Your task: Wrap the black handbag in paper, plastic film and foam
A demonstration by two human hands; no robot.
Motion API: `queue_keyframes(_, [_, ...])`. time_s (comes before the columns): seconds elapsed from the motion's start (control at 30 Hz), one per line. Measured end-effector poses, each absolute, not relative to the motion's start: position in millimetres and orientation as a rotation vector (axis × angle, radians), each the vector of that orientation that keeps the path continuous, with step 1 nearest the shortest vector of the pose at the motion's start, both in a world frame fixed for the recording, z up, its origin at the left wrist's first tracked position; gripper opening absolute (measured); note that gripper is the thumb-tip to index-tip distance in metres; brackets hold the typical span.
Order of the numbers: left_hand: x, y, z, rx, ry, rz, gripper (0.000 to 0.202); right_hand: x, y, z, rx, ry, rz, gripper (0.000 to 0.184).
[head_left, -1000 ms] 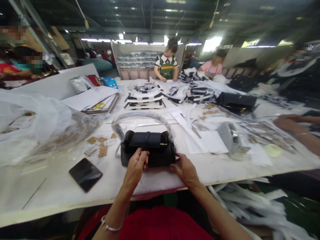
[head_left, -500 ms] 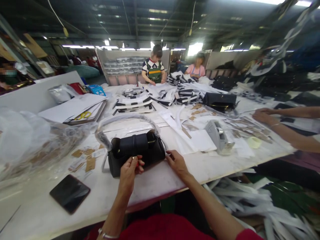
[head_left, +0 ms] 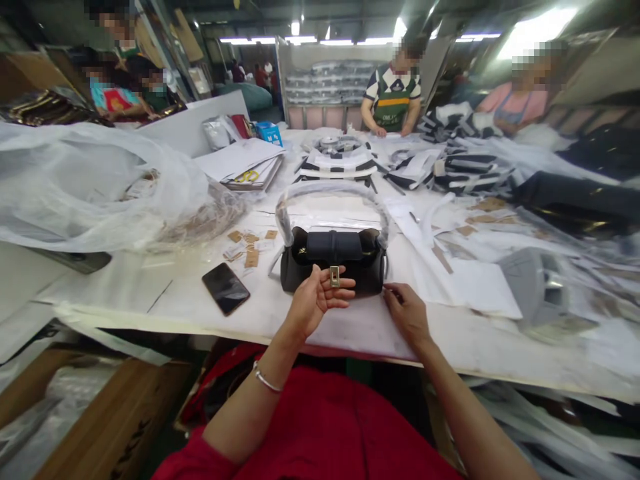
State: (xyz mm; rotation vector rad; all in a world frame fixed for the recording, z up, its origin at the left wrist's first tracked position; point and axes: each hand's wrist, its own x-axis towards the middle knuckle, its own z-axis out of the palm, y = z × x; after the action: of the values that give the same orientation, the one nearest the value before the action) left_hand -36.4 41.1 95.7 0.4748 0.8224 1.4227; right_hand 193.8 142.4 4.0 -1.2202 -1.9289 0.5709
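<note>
A small black handbag (head_left: 300,273) stands upright on the table, its arched handle (head_left: 283,217) wrapped in clear plastic. In front of it my left hand (head_left: 315,303) is turned palm up, fingers extended. A gold-coloured metal clasp (head_left: 335,276) with a rectangular slot lies against those fingers, near the thumb. Whether the clasp is joined to the bag's flap I cannot tell. My right hand (head_left: 407,313) rests on the table at the bag's lower right corner, fingers bent together and fingertips close to the bag. Anything between them is too small to make out.
Left of the bag lie a phone (head_left: 226,289) and brown tags (head_left: 251,257). Clear plastic bags (head_left: 150,180) fill the table's left side. On the right stand a grey tape dispenser (head_left: 537,287) and white sheets (head_left: 480,287). Co-workers (head_left: 393,93) are across the table.
The view has swung left, so the bag appears further right. My left hand has turned palm up with its fingers extended, and the clasp now shows. My right hand stays by the bag's right end.
</note>
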Motion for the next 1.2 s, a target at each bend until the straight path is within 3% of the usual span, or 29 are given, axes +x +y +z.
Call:
queue_keyframes(0.17, [-34.4,42.9,88.0,0.623,0.962,1.428,0.053,191.3,142.8,5.3,-1.217,-1.915,0.567,0.024])
queue_keyframes(0.33, [-43.9,24.4,69.7,1.017,1.429,1.486,0.045,191.2,141.5,3.1,-1.247,-1.867,0.608,0.029])
queue_keyframes(0.47, [-68.8,4.5,56.6,1.28,1.959,1.76,0.033,192.9,145.8,0.4,-1.257,-1.698,0.604,0.062])
queue_keyframes(0.57, [-94.1,8.3,46.8,1.351,2.177,1.867,0.055,189.2,157.7,3.5,-1.207,-1.735,0.675,0.089])
queue_keyframes(0.67, [-117.6,30.3,39.5,1.324,2.072,1.705,0.084,177.9,174.1,15.3,-1.156,-1.788,0.926,0.103])
queue_keyframes(0.73, [-128.9,47.9,40.8,1.289,1.957,1.576,0.086,168.8,184.4,27.9,-1.08,-1.77,1.141,0.107])
queue_keyframes(0.9, [-140.1,77.6,72.6,1.21,2.292,1.095,0.063,159.4,200.8,66.3,-1.034,-1.676,1.347,0.081])
queue_keyframes(1.07, [-137.8,89.2,104.5,1.354,2.347,0.541,0.074,175.3,211.6,81.4,-1.283,-1.807,1.315,0.062])
queue_keyframes(1.2, [-131.7,92.7,117.4,1.55,2.353,0.541,0.063,190.4,207.6,85.9,-1.555,-1.836,0.907,0.055])
